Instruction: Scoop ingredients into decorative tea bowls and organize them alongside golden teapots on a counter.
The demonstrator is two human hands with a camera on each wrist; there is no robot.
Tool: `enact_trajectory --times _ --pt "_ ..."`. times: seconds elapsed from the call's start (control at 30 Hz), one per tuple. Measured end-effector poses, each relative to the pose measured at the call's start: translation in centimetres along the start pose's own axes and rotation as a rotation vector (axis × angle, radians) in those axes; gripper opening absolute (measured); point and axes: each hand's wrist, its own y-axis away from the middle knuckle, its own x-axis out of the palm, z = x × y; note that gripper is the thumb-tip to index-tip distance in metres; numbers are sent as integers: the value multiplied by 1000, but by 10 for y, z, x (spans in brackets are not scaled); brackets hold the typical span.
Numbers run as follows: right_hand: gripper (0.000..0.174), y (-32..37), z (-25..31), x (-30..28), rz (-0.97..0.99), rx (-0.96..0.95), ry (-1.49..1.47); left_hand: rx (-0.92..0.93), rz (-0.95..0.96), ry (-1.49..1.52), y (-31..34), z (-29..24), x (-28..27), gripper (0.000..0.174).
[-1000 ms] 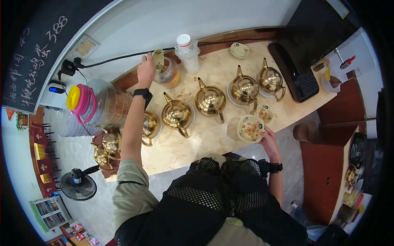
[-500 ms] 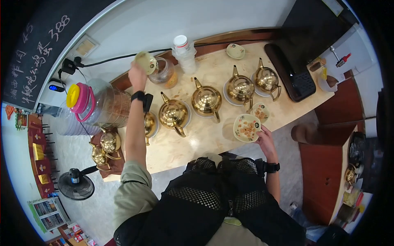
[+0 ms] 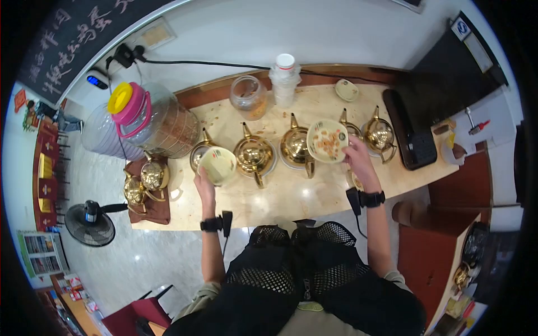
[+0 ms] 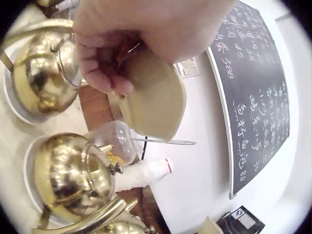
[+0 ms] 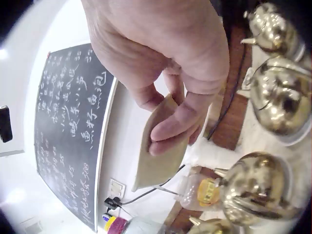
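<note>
My left hand (image 3: 205, 187) holds a pale yellow bowl (image 3: 218, 166) by its side, in front of the brass teapots. The bowl's inside looks bare in the head view. With thumb and fingers, my right hand (image 3: 360, 161) pinches the rim of a second bowl (image 3: 327, 141), which has several small brown pieces in it. That bowl overlaps two brass teapots in the head view. From the left wrist, the underside of the left bowl (image 4: 153, 100) shows below the curled fingers. The right wrist view has the right bowl (image 5: 163, 153) nearly edge-on.
Several brass teapots (image 3: 254, 154) stand in a row on plates along the counter (image 3: 224, 207). Behind them are a clear jar (image 3: 248, 98) and stacked plastic cups (image 3: 284, 84). A big pink-lidded jar (image 3: 159, 120) stands left, a black tray (image 3: 409, 137) right.
My left hand has come back from the clear jar with its bowl, toward the teapots' near side. My right hand has moved its bowl forward over the teapots. The head view has shifted.
</note>
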Motion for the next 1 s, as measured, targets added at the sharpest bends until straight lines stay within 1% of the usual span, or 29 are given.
enact_trajectory --times 0.03,0.07,0.1,0.17,0.3,0.33,0.37,0.4,0.43,0.47,0.53,0.57,0.63,0.7,0.77,0.8,0.87,0.9,0.97,1.0 --pt "31 -19 4 10 67 -36 46 83 18 -62 10 4 -8 37" --pt "30 -37 10 21 132 -74 93 84 0 -56 22 1 -12 37" --pt "30 -54 17 36 149 -77 100 63 -34 -19 34 -4 -15 36" --pt "30 -82 31 72 141 -171 70 49 -86 25 51 -7 -24 34" --pt "30 -142 39 118 233 -234 35 28 -76 13 70 -6 -41 35" --pt "31 -155 39 125 193 -260 84 37 -81 -26 74 -5 -45 35" --pt "31 -168 35 145 169 -281 127 117 -156 -76 86 -30 -43 34" --pt "35 -172 33 143 160 -236 183 41 -98 -79 88 -27 -45 35" --pt "35 -178 31 149 175 -231 179 -33 -57 -85 90 -23 -52 37" --pt "34 -184 29 154 163 -235 174 -38 -66 -87 90 -20 -53 37" --pt "30 -197 23 161 114 -233 212 89 -153 -108 91 -16 -52 32" --pt "30 -204 20 165 113 -224 212 82 -152 -113 89 -15 -55 32" --pt "30 -216 12 168 148 -287 307 25 -111 -108 88 -12 -58 32" --pt "32 -227 6 174 112 -303 260 23 -123 -103 85 -11 -62 32" --pt "37 -233 6 178 81 -512 549 31 -138 -97 78 -10 -63 32" --pt "37 -237 6 178 82 -505 552 48 -160 -87 76 -9 -63 32" --pt "44 -236 13 179 44 -661 948 51 -179 -77 75 -10 -61 32" --pt "44 -235 16 181 47 -658 954 51 -172 -98 75 -14 -60 32" --pt "50 -231 21 186 64 -889 1187 43 -168 -118 76 -16 -56 31" --pt "50 -229 22 187 69 -887 1188 48 -176 -115 77 -17 -54 31"
